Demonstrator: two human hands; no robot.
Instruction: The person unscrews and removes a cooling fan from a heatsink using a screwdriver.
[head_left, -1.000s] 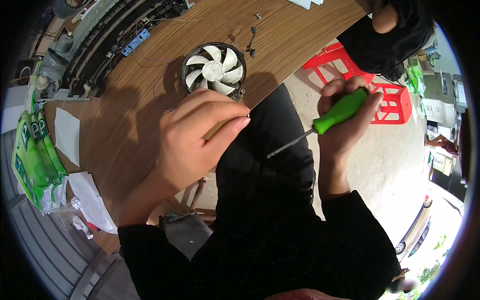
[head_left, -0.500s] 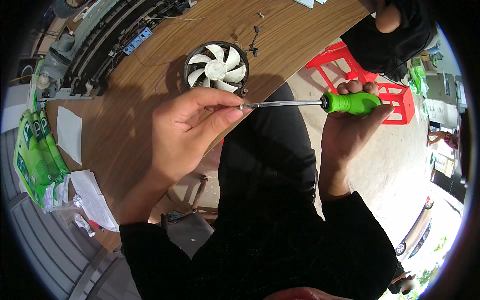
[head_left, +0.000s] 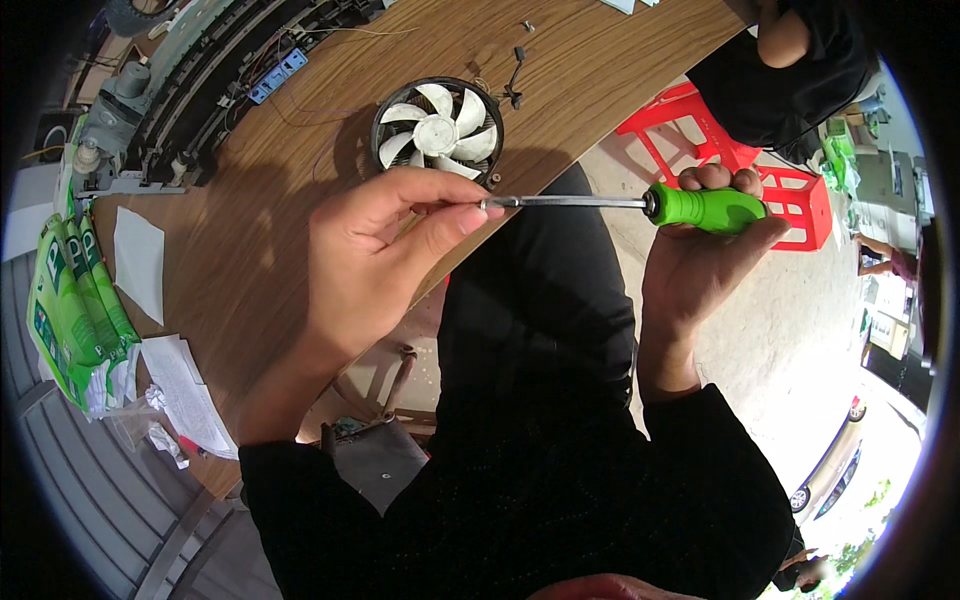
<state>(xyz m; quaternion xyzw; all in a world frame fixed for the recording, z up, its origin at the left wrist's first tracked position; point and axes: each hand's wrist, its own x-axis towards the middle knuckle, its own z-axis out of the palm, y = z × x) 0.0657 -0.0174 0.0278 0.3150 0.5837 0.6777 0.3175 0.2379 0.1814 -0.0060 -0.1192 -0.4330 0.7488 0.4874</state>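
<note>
Woodgrain tbl [head_left: 570,60] w/ fan [head_left: 435,135], pale flr [head_left: 750,335], screwdriver [head_left: 705,208] btwn hands [head_left: 365,245]

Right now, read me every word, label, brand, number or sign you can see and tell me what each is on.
Green packages: white lettering, which I won't copy out.
Printed sheet: lines of print, too small to read.
Red stool: any marks are too small to read.
Screwdriver in the right hand: none readable.
</note>
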